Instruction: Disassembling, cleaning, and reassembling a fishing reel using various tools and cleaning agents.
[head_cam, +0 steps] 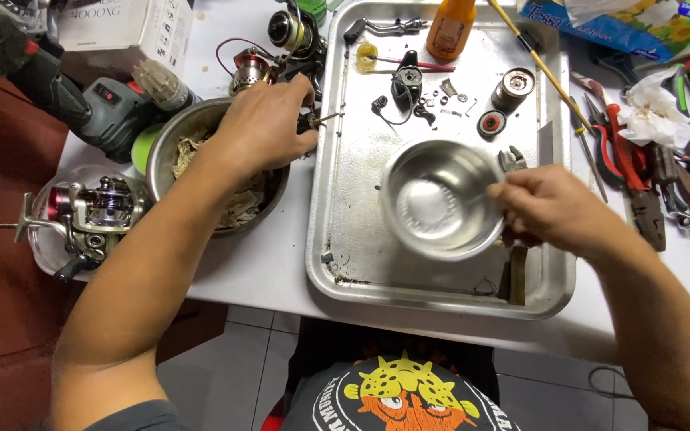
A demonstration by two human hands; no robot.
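— What's the right hand [557, 209] doing?
— Pinching the rim of the small steel bowl [439, 198], which sits tilted over the metal tray [361, 263] on the bench [265, 271].
— And the left hand [263, 128]?
— Fingers closed on a small metal part [323, 120] at the tray's left edge, just above the larger bowl [165, 148] of rags. A fishing reel [93, 211] lies further left.

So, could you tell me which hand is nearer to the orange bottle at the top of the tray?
Left. The left hand is below and left of the orange bottle, over the big bowl; the right hand holds the small steel bowl farther down.
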